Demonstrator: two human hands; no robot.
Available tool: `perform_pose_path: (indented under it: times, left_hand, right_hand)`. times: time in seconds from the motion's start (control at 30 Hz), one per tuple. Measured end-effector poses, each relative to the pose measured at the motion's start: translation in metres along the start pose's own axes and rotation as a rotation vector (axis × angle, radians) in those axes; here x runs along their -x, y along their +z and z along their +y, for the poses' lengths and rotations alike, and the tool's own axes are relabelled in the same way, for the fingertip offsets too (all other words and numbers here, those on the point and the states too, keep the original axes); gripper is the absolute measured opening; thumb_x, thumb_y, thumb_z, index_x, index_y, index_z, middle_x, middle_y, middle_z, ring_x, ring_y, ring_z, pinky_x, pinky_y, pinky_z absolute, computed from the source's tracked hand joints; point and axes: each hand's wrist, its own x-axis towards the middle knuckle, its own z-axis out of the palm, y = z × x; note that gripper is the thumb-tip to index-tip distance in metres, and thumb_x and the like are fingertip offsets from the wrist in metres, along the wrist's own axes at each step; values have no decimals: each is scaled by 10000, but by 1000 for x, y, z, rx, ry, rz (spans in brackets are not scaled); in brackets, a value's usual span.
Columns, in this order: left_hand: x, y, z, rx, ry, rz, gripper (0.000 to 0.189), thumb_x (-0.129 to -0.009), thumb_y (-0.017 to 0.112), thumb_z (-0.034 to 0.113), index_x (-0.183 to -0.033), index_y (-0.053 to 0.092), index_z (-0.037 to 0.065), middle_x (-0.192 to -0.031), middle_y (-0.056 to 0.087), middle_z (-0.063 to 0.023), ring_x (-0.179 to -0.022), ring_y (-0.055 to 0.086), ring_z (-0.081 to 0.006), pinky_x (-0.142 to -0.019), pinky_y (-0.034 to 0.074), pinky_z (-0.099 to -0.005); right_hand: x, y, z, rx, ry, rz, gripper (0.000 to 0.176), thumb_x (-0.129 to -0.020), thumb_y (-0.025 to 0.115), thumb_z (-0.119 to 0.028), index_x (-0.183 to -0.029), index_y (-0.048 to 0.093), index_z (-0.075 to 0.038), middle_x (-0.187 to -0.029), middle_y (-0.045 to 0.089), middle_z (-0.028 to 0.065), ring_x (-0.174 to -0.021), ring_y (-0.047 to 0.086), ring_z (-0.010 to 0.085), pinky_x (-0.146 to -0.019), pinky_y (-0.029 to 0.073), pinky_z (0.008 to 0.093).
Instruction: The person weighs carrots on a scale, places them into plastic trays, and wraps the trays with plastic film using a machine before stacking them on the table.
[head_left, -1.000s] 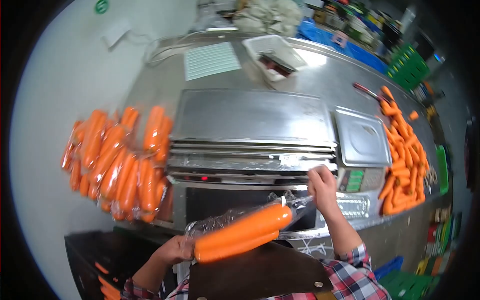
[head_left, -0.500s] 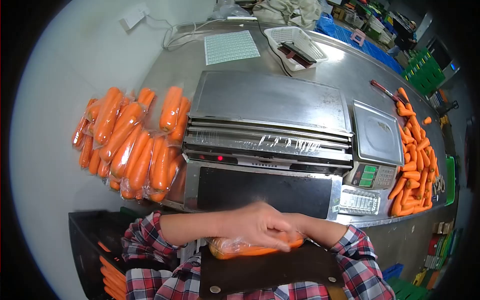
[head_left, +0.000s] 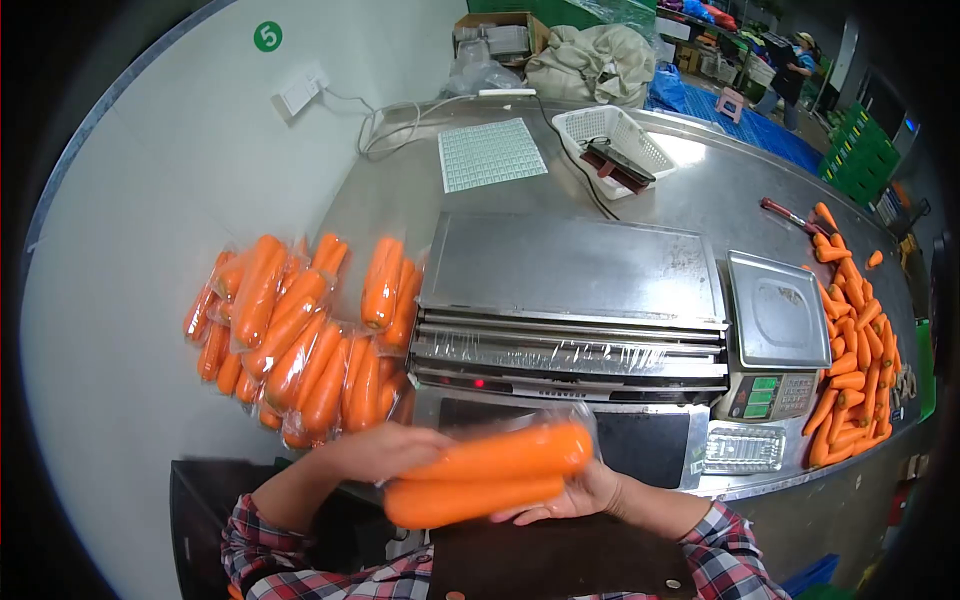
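A film-wrapped pack of carrots [head_left: 490, 470] is held up at the lower middle, blurred by motion. My left hand [head_left: 385, 452] grips its left end, with fingers partly hidden behind it. At the right end, my right hand [head_left: 575, 495] holds the pack from below and behind. Just beyond the pack stands the wrapping machine [head_left: 570, 265], with a strip of clear film along its slot and a dark plate [head_left: 640, 440] in front. Wrapped carrot packs [head_left: 300, 340] lie heaped to the left of the machine.
A scale [head_left: 780, 310] stands right of the machine, with a clear tray [head_left: 745, 447] before it. Loose carrots [head_left: 850, 370] lie far right, near a red-handled tool [head_left: 790, 215]. A label sheet [head_left: 490, 154] and white basket [head_left: 615, 140] are behind. Another person [head_left: 788, 80] stands in the distance.
The carrot pack has risen away from the apron, its carrots now facing the camera. My hands have moved apart to its two ends. The view has tilted upward.
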Motion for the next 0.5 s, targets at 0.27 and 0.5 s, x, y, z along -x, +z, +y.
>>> perform_pose_path:
  times: [0.27,0.5]
  left_hand:
    - [-36,-133,-125,-449,98,1004,291,-899,502,142,-1134,543,-24,-1065,585,-172,-981,573,-289,-852,470,-353]
    - [-110,-188,-167,-625,-160,1024,298,-930,476,173,-1148,550,-17,-1077,595,-150,-1010,572,-258,-863,463,-335]
  right_hand:
    - [76,43,-46,862,-470,492,408,-963,458,-340,-1169,518,8,-1148,564,188,-1019,593,251,-831,502,345]
    - [281,19,8,2354,-491,2176,298,-795,537,-29,-1091,556,-8,-1046,607,169,-1015,589,307,-876,469,359]
